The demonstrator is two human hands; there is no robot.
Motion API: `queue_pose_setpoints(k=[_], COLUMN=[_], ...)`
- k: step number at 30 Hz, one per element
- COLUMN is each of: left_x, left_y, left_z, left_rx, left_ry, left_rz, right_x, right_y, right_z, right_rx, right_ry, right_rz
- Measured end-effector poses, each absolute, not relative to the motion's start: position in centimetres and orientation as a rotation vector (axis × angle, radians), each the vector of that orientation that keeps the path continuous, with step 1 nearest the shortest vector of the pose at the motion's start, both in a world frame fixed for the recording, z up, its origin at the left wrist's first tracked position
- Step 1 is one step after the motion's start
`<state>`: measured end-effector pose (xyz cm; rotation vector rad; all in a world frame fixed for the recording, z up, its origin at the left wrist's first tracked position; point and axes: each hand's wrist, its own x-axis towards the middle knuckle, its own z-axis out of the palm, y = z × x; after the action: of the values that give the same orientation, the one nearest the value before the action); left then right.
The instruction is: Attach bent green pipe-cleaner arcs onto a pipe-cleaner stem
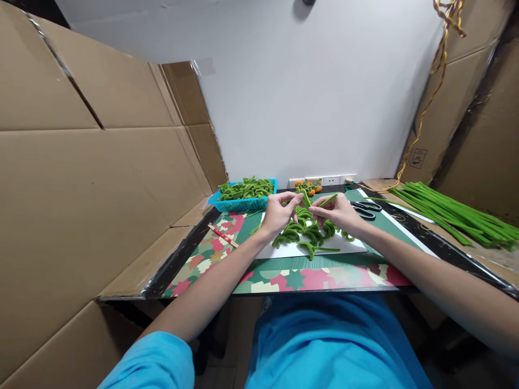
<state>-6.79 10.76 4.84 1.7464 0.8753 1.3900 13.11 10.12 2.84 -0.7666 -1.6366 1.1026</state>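
Note:
My left hand point(281, 212) pinches a green pipe cleaner point(307, 199) between thumb and fingertips, above the middle of the table. Close beside it, the fingers of my right hand point(335, 211) are closed on a green pipe cleaner piece point(329, 200) whose end sticks out up and to the right. Whether both hands grip one joined piece I cannot tell. Below them, several curled green pipe cleaner pieces point(314, 234) lie on a white sheet point(268, 252). One branched piece point(311, 250) lies nearest the sheet's front edge. My hands hide part of the pile.
At the back left stands a blue basket point(239, 205) heaped with curled green pieces. Orange-tipped stems point(310, 188) lie behind my hands, black-handled scissors point(367, 210) to the right. Long green pipe cleaners point(458, 213) fill the far right. A red-patterned stick point(223, 236) lies left; cardboard walls point(101, 178) flank the table.

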Motion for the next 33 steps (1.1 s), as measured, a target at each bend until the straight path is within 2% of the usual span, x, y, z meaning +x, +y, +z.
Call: queue_pose_setpoints(k=[12, 26, 33], left_x=[-6.27, -6.55, -6.41], left_y=[10.7, 10.88, 10.83], left_z=[4.05, 4.52, 4.68], left_rx=[1.782, 1.894, 1.9], left_ry=[0.891, 0.936, 0.901], left_rz=[1.247, 1.32, 1.227], right_x=[13.18, 13.29, 13.26], right_y=[10.24, 10.56, 11.05], right_z=[2.62, 2.63, 2.74], right_rx=[-0.721, -0.485, -0.59], right_ry=[-1.584, -1.507, -1.581], right_rz=[1.142, 1.224, 1.187])
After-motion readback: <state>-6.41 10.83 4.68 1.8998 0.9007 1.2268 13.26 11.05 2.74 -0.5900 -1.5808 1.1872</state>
